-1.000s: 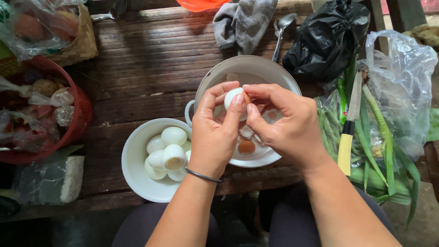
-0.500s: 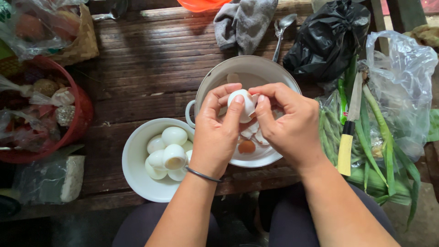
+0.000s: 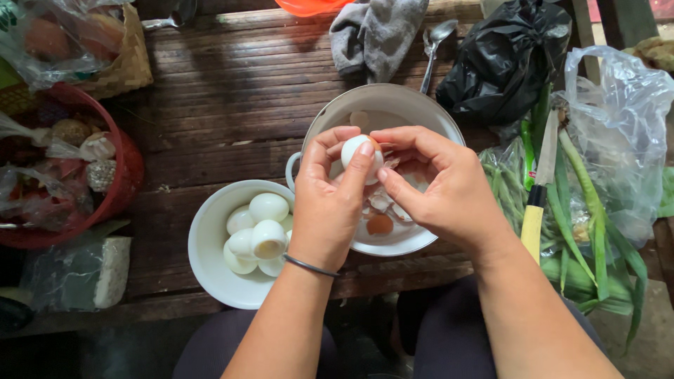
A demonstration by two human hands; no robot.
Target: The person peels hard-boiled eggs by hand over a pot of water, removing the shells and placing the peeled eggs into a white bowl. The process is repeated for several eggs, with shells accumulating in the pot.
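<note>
While both hands meet over the round metal pot (image 3: 337,112), the left hand (image 3: 328,203) curls its fingers and thumb tight around a smooth white egg (image 3: 357,153). The right hand (image 3: 439,189) pinches at the top of the egg with its fingertips (image 3: 375,135), so both hands are closed on it. The egg sits right between the two hands, held up above the pot. Under the hands, thin broken shell bits (image 3: 385,203) lie in the pot. Just left of the left hand is a round white bowl (image 3: 207,245) with shiny peeled eggs (image 3: 256,231) piled inside. A thin ring bracelet (image 3: 309,267) goes around the left wrist. To the right of the right hand lies a knife (image 3: 537,193) with a yellow handle on long green leaves (image 3: 583,224). Past the hands are a soft grey cloth (image 3: 379,31), a shiny spoon (image 3: 435,42) and a crinkly black bag (image 3: 502,60). The table (image 3: 225,98) is dark, rough wood.
</note>
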